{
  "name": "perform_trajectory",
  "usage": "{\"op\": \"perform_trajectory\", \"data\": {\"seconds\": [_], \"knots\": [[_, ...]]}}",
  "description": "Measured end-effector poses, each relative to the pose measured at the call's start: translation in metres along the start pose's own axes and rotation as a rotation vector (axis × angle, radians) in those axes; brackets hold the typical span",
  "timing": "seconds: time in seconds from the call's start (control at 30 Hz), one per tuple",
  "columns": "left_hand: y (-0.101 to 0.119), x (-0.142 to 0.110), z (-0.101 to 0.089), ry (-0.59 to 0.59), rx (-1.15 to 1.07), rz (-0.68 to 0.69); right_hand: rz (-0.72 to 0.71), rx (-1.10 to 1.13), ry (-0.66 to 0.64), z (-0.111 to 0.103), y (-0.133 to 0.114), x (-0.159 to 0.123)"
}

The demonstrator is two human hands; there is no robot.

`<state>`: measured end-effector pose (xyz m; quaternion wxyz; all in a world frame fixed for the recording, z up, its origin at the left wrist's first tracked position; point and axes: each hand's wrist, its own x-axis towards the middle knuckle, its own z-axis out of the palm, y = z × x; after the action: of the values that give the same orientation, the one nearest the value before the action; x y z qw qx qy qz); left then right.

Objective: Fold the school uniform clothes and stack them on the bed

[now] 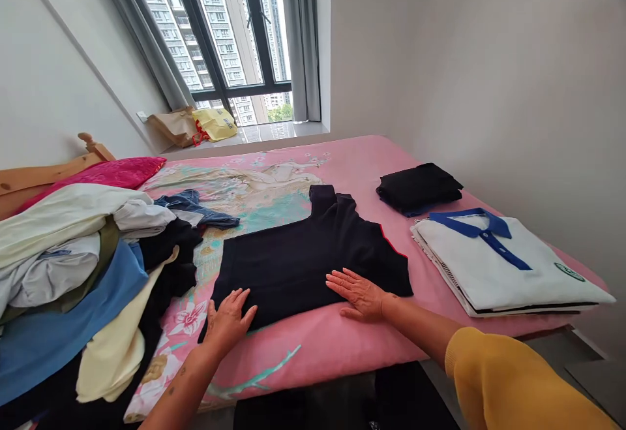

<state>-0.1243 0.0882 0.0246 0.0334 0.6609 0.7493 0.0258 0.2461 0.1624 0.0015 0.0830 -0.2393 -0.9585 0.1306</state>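
Observation:
A dark navy, nearly black shirt (288, 263) lies spread flat on the pink bed, its collar side to the right and a thin red edge showing on one sleeve. My left hand (229, 318) rests on the shirt's near left corner at the hem, fingers spread. On the near edge toward the sleeve, my right hand (359, 294) lies flat with its fingers stretched out. Neither hand is gripping the cloth. To the right sits a stack of folded shirts, topped by a white polo shirt (508, 267) with a blue collar.
A heap of unfolded clothes (112, 273) covers the bed's left side, with denim (205, 211) beside it. Folded black clothes (419, 185) lie at the back right. A magenta pillow (112, 172) is against the wooden headboard (44, 179). Bags (215, 123) stand on the windowsill.

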Motion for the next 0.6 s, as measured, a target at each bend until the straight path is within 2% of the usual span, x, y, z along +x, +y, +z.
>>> {"op": "perform_trajectory", "data": {"seconds": [0.07, 0.13, 0.2, 0.27, 0.43, 0.53, 0.6], "knots": [[0.016, 0.016, -0.009, 0.039, -0.115, 0.055, 0.007, 0.02, 0.029, 0.002, 0.002, -0.002], [0.043, 0.037, -0.018, 0.033, -0.27, 0.174, 0.019, 0.038, 0.056, 0.002, 0.003, -0.003], [0.078, 0.064, -0.025, -0.015, -0.424, 0.278, 0.032, 0.056, 0.074, 0.003, 0.005, -0.002], [0.118, 0.097, -0.027, -0.07, -0.557, 0.303, 0.044, 0.078, 0.082, 0.003, 0.007, -0.002], [0.21, 0.197, -0.011, -0.149, -0.716, 0.209, 0.062, 0.161, 0.065, 0.0, 0.015, 0.0], [0.254, 0.254, 0.003, -0.195, -0.809, 0.093, 0.059, 0.211, 0.054, -0.001, 0.02, 0.001], [0.277, 0.282, 0.01, -0.257, -0.9, 0.025, 0.053, 0.239, 0.052, -0.002, 0.024, 0.001]]}}
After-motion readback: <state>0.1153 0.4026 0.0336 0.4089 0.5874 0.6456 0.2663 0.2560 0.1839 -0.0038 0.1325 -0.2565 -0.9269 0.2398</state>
